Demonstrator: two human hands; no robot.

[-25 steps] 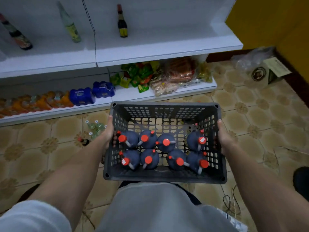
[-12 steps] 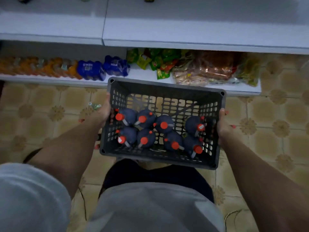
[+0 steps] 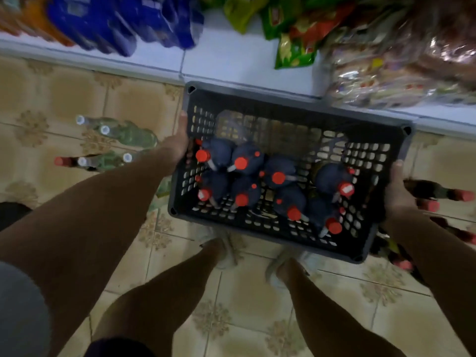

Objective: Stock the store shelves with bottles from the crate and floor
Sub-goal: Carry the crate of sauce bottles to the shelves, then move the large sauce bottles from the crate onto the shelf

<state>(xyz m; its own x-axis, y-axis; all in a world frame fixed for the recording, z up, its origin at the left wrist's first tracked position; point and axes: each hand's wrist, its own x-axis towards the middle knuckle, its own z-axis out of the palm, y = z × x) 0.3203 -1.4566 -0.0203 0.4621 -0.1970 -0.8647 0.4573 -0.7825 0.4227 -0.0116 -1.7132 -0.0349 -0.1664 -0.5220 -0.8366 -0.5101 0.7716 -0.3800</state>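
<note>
Floor [image 3: 64, 94] is beige tile w/ brown flower motifs, dim light. White bottom shelf [image 3: 231, 65] runs along top edge, w/ blue packs [image 3: 123, 24], green snack bags [image 3: 291, 29] & bagged bread [image 3: 401, 63].

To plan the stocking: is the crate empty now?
No, the crate, held by the left hand and right hand, contains several dark bottles with red caps.

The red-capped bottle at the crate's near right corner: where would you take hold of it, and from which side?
Judging by its pose, grip the neck just under the red cap of the bottle, coming from straight above. Its cap points up, while the crate walls and neighbouring bottles close off its sides. Both the left hand and right hand are busy holding the crate.
</note>
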